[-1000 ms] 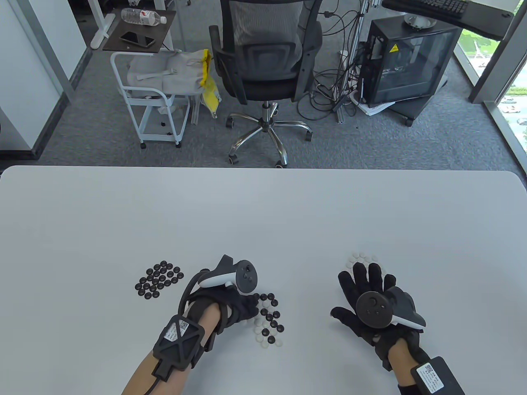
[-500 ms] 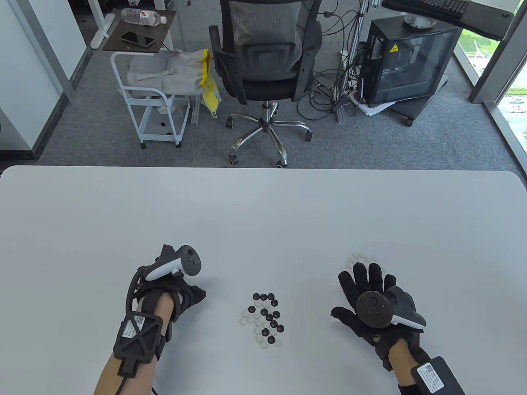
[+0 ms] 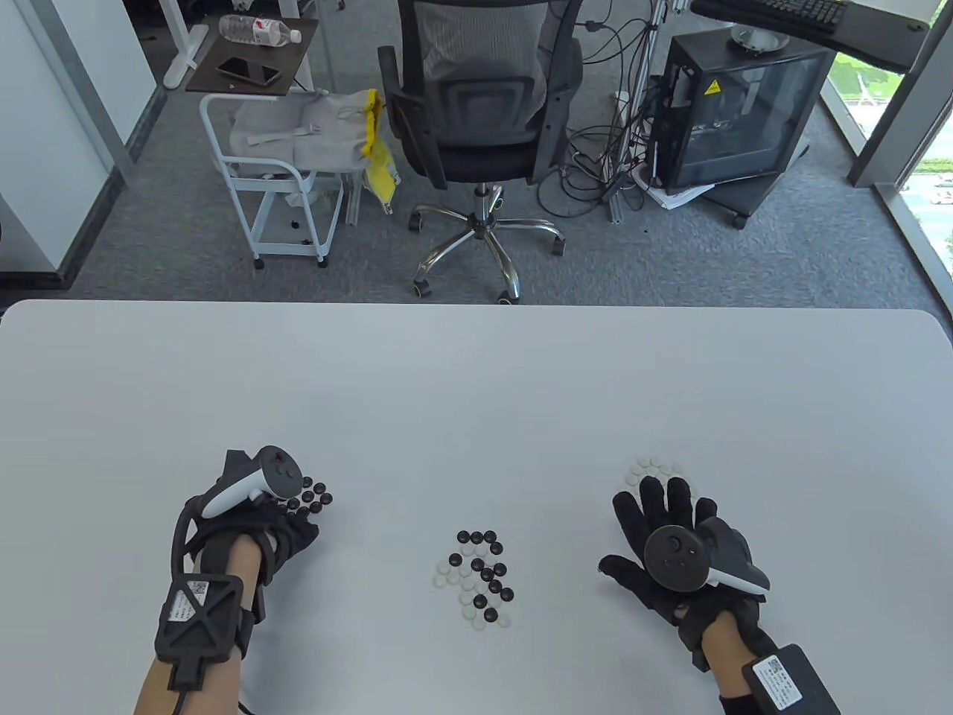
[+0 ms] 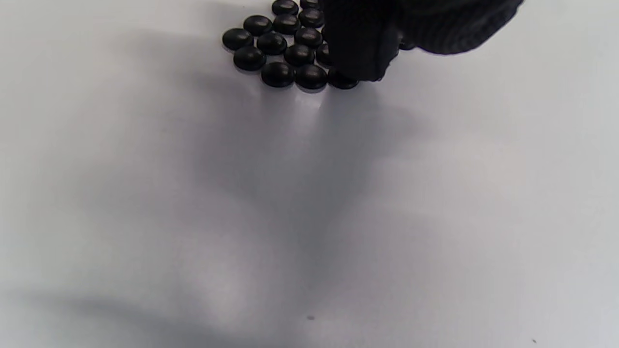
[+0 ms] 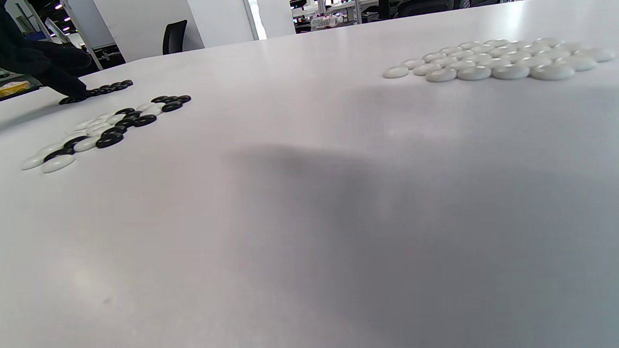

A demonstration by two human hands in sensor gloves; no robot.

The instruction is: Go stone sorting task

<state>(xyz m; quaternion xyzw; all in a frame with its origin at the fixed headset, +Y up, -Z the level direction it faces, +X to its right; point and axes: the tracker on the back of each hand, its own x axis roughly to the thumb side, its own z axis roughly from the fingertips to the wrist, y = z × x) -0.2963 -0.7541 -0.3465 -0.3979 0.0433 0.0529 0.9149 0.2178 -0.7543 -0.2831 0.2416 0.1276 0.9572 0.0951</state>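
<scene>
Sorting was partly done: left hand (image 3: 287,521) fingertips lay on the black pile (image 4: 280,46), grip unclear; right hand (image 3: 663,536) rested flat by the white pile (image 5: 498,60); mixed stones (image 3: 476,577) remained mid-surface

You're in an office: mesh swivel chair (image 3: 473,97) on grey carpet (image 3: 595,253), PC tower (image 3: 733,112) with tangled cables (image 3: 595,156), white desk (image 3: 476,387) up front.

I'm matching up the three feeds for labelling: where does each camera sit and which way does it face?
Table view: overhead, looking down at the table; both gloved hands show, left hand, right hand.
Left wrist view: low, facing the black stones; fingertips show.
Right wrist view: near the tabletop, facing the white stones; no own fingers.
Shared: mixed pile.
</scene>
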